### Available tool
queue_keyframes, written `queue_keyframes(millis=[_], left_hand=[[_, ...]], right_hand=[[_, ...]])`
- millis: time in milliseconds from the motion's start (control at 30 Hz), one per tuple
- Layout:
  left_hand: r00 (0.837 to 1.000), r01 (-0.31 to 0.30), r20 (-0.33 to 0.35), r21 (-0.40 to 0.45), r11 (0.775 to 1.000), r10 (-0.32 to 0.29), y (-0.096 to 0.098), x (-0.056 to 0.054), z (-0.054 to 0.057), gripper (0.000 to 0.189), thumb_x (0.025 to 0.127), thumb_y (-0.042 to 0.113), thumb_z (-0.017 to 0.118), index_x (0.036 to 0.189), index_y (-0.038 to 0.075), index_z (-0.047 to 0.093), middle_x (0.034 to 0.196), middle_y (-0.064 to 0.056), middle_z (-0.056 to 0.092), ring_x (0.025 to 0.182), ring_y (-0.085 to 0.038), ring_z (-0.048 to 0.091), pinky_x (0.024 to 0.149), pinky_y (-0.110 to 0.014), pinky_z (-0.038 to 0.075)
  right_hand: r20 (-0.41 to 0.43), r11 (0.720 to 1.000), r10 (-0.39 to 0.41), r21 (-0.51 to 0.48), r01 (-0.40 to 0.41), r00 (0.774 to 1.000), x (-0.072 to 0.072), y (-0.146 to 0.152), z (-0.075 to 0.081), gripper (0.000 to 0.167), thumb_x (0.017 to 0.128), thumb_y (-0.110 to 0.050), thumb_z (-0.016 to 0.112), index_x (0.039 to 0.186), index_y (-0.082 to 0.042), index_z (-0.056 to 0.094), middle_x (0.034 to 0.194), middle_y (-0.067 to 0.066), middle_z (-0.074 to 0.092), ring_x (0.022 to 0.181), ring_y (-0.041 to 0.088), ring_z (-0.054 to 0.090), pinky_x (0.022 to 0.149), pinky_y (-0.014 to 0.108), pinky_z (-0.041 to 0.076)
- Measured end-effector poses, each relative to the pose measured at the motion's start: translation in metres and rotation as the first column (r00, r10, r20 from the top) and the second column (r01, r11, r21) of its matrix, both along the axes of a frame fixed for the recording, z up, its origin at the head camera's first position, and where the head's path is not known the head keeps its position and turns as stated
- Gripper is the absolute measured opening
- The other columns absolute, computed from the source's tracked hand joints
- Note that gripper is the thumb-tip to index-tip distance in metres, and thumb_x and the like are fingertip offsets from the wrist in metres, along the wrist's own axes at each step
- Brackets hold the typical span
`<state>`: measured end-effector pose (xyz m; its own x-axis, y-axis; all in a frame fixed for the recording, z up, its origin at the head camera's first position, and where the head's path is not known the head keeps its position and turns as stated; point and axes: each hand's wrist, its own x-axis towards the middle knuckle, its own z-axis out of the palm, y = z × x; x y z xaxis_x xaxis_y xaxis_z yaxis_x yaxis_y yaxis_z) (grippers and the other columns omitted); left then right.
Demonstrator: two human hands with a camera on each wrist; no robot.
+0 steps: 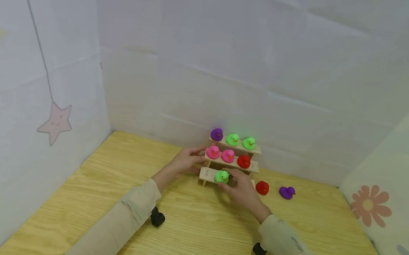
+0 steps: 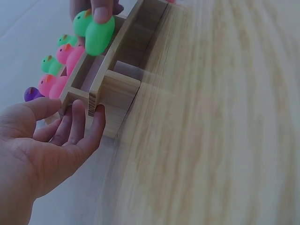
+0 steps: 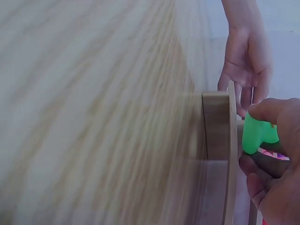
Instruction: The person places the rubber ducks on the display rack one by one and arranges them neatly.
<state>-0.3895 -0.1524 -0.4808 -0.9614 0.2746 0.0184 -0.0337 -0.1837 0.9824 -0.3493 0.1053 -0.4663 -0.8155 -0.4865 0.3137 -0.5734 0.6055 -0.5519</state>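
A small three-tier wooden shelf [image 1: 250,165] stands at the back of the table. My right hand [image 1: 242,189] pinches a green rubber duck [image 1: 221,176] between thumb and fingers, at the bottom tier. In the left wrist view that duck [image 2: 98,35] is right over the plank. My left hand [image 2: 51,145] holds the shelf's left end, thumb by the middle tier and fingertips bent against the end pieces. On the middle tier sit two pink ducks [image 1: 228,155] and a red duck [image 1: 243,161]. A purple duck [image 1: 217,134] and two green ducks [image 1: 249,143] line the top tier.
Right of the shelf, another red duck [image 1: 262,187] and another purple duck [image 1: 287,192] lie on the wooden table [image 1: 193,234]. A pale cloth backdrop [image 1: 202,81] rises close behind the shelf, with cloth walls at both sides. Black camera mounts [image 1: 157,217] show at the wrists.
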Motion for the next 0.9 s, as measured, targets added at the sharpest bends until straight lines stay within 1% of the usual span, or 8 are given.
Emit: queue_keyframes(millis=[100,167,300,400,600,700,800,900], left_hand=[[1.0,-0.004,0.003,-0.001,1.0,0.004,0.0,0.0,0.0,0.056,0.104,0.008,0.059,0.157,0.006,0.039,0.145,-0.017,0.052,0.122,-0.043,0.057,0.099,-0.058,0.049],[1.0,-0.002,0.004,-0.002,1.0,0.002,-0.001,-0.001,0.0,0.056,0.104,0.008,0.059,0.156,0.007,0.04,0.145,-0.016,0.052,0.122,-0.043,0.057,0.099,-0.058,0.049],[1.0,0.003,-0.004,-0.008,1.0,-0.003,-0.001,-0.003,-0.002,0.056,0.104,0.009,0.059,0.157,0.008,0.04,0.144,-0.016,0.052,0.122,-0.041,0.058,0.099,-0.058,0.049],[1.0,0.009,-0.008,-0.009,1.0,-0.01,-0.002,-0.004,-0.004,0.056,0.104,0.01,0.059,0.157,0.007,0.039,0.144,-0.016,0.053,0.122,-0.04,0.058,0.099,-0.058,0.049],[1.0,0.02,-0.006,-0.002,1.0,-0.02,-0.001,-0.004,-0.003,0.056,0.105,0.01,0.058,0.157,0.007,0.038,0.144,-0.017,0.052,0.121,-0.038,0.06,0.1,-0.058,0.048],[1.0,0.017,-0.004,0.002,1.0,-0.017,-0.001,-0.004,-0.003,0.055,0.105,0.009,0.058,0.157,0.008,0.039,0.144,-0.017,0.052,0.121,-0.039,0.059,0.1,-0.058,0.048],[1.0,0.016,-0.001,0.009,1.0,-0.016,-0.001,-0.004,-0.003,0.055,0.105,0.009,0.058,0.157,0.008,0.039,0.144,-0.018,0.052,0.122,-0.04,0.058,0.1,-0.057,0.049],[1.0,0.012,-0.004,0.002,1.0,-0.012,-0.001,-0.004,-0.004,0.056,0.105,0.009,0.057,0.157,0.007,0.038,0.144,-0.018,0.052,0.121,-0.04,0.058,0.099,-0.056,0.05]], right_hand=[[-0.006,1.0,0.014,-0.02,-0.014,1.0,-0.004,-0.012,0.0,0.045,0.09,-0.02,0.082,0.131,-0.008,0.068,0.12,0.001,0.069,0.105,0.018,0.064,0.089,0.046,0.056],[0.008,0.999,0.015,-0.041,-0.015,1.0,-0.007,-0.019,0.0,0.042,0.09,-0.019,0.082,0.129,-0.009,0.069,0.119,0.0,0.069,0.106,0.018,0.064,0.089,0.045,0.056],[0.065,0.998,-0.009,-0.062,0.013,0.998,-0.01,-0.029,-0.002,0.039,0.089,-0.02,0.083,0.125,-0.013,0.068,0.116,-0.003,0.069,0.106,0.018,0.065,0.091,0.042,0.056],[0.077,0.998,-0.027,-0.051,0.031,0.997,-0.011,-0.035,-0.004,0.04,0.088,-0.02,0.083,0.124,-0.013,0.066,0.117,-0.002,0.068,0.107,0.019,0.064,0.094,0.041,0.054],[0.063,0.999,-0.025,-0.029,0.027,0.998,-0.011,-0.041,-0.005,0.042,0.087,-0.019,0.084,0.125,-0.011,0.067,0.119,-0.001,0.067,0.113,0.02,0.061,0.101,0.042,0.05],[0.059,0.999,-0.029,-0.032,0.031,0.998,-0.01,-0.042,-0.006,0.043,0.087,-0.019,0.084,0.125,-0.01,0.067,0.12,0.001,0.067,0.116,0.023,0.06,0.104,0.045,0.047],[0.042,0.999,-0.038,-0.024,0.039,0.998,-0.01,-0.042,-0.01,0.043,0.088,-0.021,0.083,0.127,-0.009,0.067,0.122,0.002,0.067,0.118,0.025,0.058,0.105,0.047,0.046],[0.026,0.999,-0.031,-0.022,0.031,0.999,-0.01,-0.043,-0.013,0.044,0.089,-0.02,0.083,0.128,-0.008,0.066,0.125,0.003,0.066,0.119,0.026,0.057,0.105,0.048,0.046]])
